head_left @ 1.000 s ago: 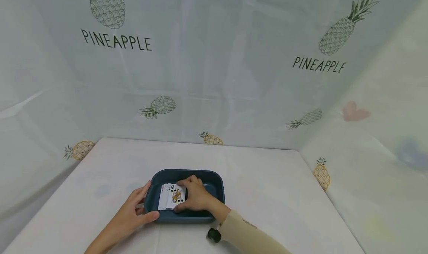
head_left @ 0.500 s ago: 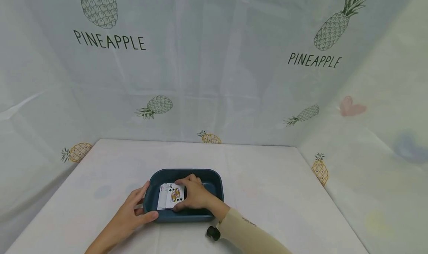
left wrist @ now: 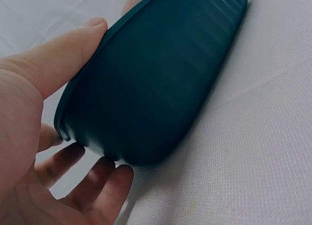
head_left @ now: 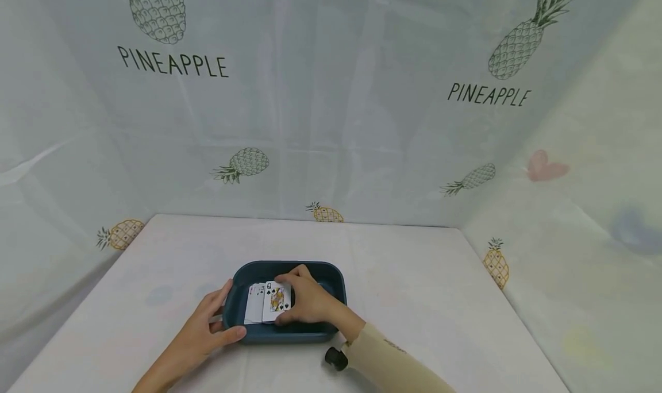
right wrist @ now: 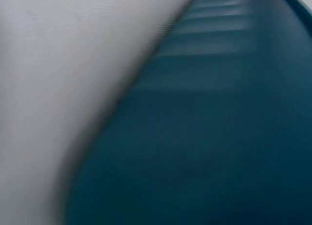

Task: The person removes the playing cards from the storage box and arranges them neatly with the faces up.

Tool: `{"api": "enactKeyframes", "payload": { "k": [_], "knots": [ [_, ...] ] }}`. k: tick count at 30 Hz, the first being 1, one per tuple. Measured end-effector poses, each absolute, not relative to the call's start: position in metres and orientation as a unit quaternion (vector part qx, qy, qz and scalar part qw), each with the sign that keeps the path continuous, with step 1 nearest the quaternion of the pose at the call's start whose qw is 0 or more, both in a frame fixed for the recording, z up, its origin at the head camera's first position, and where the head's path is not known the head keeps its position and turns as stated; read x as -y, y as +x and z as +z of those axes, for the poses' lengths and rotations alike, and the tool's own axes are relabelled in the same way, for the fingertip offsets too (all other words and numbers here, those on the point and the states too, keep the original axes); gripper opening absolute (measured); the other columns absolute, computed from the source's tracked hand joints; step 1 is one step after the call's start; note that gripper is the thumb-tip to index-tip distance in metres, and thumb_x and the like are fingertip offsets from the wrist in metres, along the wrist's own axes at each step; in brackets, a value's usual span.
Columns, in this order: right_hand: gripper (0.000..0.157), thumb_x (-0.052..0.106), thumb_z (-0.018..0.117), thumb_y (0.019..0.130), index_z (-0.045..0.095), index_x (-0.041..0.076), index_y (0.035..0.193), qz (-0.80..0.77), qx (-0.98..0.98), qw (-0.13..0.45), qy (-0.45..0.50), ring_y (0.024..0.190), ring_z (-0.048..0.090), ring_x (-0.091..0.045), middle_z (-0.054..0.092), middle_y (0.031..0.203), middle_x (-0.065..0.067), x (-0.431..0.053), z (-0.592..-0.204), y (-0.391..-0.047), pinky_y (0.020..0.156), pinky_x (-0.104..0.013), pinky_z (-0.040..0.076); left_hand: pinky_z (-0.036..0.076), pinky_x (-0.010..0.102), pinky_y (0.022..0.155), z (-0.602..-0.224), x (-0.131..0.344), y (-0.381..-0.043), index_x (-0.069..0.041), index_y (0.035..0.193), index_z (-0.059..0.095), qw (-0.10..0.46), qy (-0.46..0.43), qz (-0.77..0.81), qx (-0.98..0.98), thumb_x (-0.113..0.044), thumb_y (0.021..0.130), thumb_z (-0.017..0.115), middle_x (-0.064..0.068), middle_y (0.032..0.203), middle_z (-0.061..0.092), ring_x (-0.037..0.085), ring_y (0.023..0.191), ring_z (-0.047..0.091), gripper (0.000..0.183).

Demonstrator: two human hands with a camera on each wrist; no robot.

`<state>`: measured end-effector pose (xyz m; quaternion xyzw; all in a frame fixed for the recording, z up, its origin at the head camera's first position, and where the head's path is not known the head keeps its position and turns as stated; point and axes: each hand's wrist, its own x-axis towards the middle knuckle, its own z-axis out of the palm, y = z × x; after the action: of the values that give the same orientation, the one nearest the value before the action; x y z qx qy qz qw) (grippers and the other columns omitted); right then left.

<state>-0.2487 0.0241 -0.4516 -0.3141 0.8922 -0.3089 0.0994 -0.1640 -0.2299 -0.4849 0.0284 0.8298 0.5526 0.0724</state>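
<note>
A dark blue-green tray with rounded corners sits on the table, several white playing cards lying face up in its left part. My left hand grips the tray's left end, thumb on the front edge and fingertips along the outer side; the left wrist view shows the thumb at the rim. Inside the tray, my right hand holds a queen of spades between thumb and fingers at its far and near edges. The tray's ribbed outer wall fills most of the right wrist view, where my right hand is hidden.
A white cloth covers the table. Behind and beside it hang pale sheets printed with pineapples. A small black object sits at the right wrist, by the beige sleeve.
My right hand has shifted slightly right with the queen of spades, so more of the cards to its left shows. My left hand and the tray stay in place.
</note>
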Motion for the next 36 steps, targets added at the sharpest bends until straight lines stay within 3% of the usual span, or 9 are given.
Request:
{"api": "enactKeyframes", "payload": {
  "k": [6, 13, 20, 36],
  "knots": [
    [0.081, 0.037, 0.088, 0.071, 0.053, 0.017, 0.141, -0.295, -0.889, 0.100, -0.335, 0.100, 0.049, -0.010, 0.042, 0.124, 0.001, -0.033, -0.444, -0.250, 0.090, -0.022, 0.044, 0.051, 0.023, 0.088, -0.485, 0.229, -0.163, -0.030, 0.157, 0.014, 0.067, 0.027, 0.562, -0.824, -0.032, 0.086, 0.076, 0.010, 0.154, 0.019, 0.034, 0.130, 0.043, 0.095],
    [0.083, 0.040, 0.087, 0.071, 0.050, 0.020, 0.143, -0.316, -0.877, 0.100, -0.349, 0.105, 0.052, -0.015, 0.042, 0.123, 0.001, -0.053, -0.429, -0.254, 0.083, -0.021, 0.047, 0.052, 0.024, 0.087, -0.488, 0.227, -0.163, -0.026, 0.157, 0.017, 0.045, 0.042, 0.565, -0.823, -0.028, 0.083, 0.079, 0.011, 0.153, 0.022, 0.034, 0.128, 0.045, 0.097],
    [0.085, 0.041, 0.087, 0.072, 0.047, 0.024, 0.145, -0.339, -0.879, 0.091, -0.322, 0.112, 0.054, -0.016, 0.041, 0.127, 0.001, -0.084, -0.414, -0.263, 0.087, -0.032, 0.053, 0.053, 0.025, 0.087, -0.484, 0.227, -0.162, -0.027, 0.158, 0.015, 0.050, 0.032, 0.555, -0.830, -0.032, 0.082, 0.080, 0.010, 0.154, 0.022, 0.034, 0.128, 0.046, 0.100],
    [0.083, 0.031, 0.088, 0.072, 0.048, 0.021, 0.144, -0.364, -0.893, 0.077, -0.252, 0.109, 0.054, -0.025, 0.043, 0.128, -0.005, -0.169, -0.413, -0.293, 0.091, -0.044, 0.051, 0.051, 0.025, 0.089, -0.481, 0.229, -0.162, -0.029, 0.158, 0.014, 0.065, 0.024, 0.553, -0.830, -0.033, 0.083, 0.079, 0.009, 0.154, 0.020, 0.033, 0.129, 0.045, 0.100]
  ]
}}
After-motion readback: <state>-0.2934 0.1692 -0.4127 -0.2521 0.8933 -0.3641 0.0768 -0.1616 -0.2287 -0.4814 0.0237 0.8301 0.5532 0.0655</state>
